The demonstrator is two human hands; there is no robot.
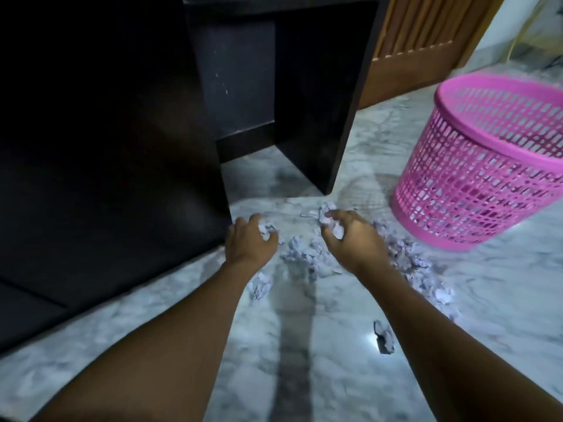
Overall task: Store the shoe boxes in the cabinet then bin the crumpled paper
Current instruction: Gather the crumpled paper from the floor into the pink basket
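Note:
Several balls of crumpled white paper (300, 254) lie scattered on the marble floor in front of me. My left hand (248, 240) is closed around one paper ball at the corner of the dark cabinet (106, 178). My right hand (350, 231) grips another crumpled paper (327, 213), a little right of the left hand. A pink mesh plastic bin (487, 166) stands on the floor to the right, beyond my right hand. No shoe boxes are visible; the cabinet's inside is too dark to read.
A dark open-bottomed table or shelf (274, 86) stands behind the paper pile. A brown wooden door (426, 41) is at the back right. More paper balls (384, 333) lie near my right forearm.

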